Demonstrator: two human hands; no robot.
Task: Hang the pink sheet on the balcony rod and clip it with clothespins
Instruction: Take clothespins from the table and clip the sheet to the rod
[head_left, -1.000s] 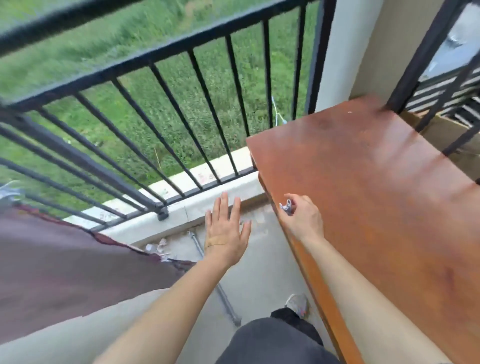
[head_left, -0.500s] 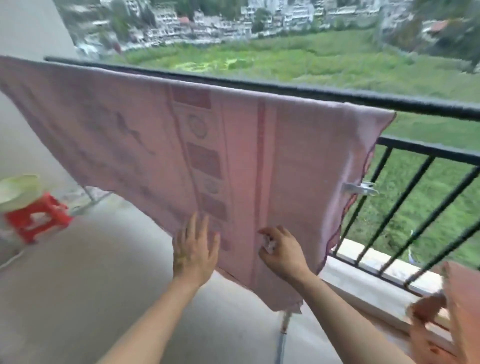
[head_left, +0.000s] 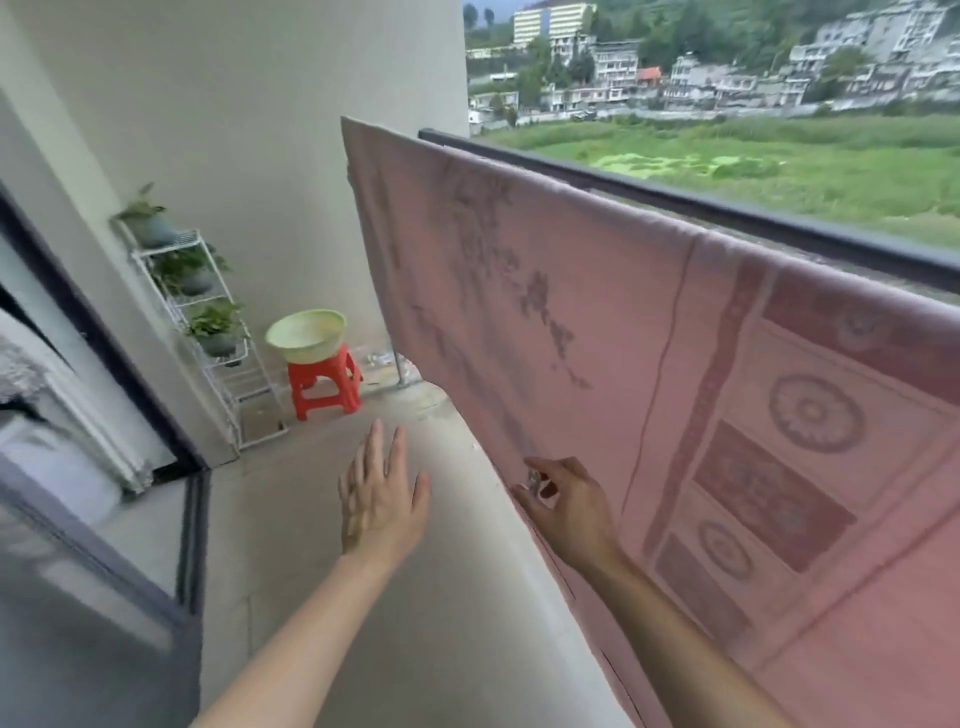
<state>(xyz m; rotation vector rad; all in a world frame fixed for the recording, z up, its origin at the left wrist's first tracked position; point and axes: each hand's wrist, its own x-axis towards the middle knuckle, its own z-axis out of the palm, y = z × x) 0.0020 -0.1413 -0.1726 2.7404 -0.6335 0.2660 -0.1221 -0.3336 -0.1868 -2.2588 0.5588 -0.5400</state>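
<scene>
The pink sheet (head_left: 597, 322), patterned with flowers and medallions, hangs draped over the dark balcony rod (head_left: 727, 213) from the far wall to the right edge of view. My right hand (head_left: 563, 506) is in front of the sheet's lower part, its fingers closed on a small pale clothespin (head_left: 535, 478). My left hand (head_left: 382, 496) is raised over the floor to the left of the sheet, flat with fingers apart, holding nothing and touching nothing.
A red plastic stool (head_left: 324, 387) with a pale green basin (head_left: 306, 335) on it stands at the far end. A white wire rack (head_left: 208, 332) with potted plants stands against the wall. A sliding door frame (head_left: 104, 332) runs along the left. The concrete floor (head_left: 322, 597) lies below.
My view has swung left, from the wooden table and railing to the hung sheet and then along it toward the far wall. Both hands moved along with it; the right keeps the clothespin.
</scene>
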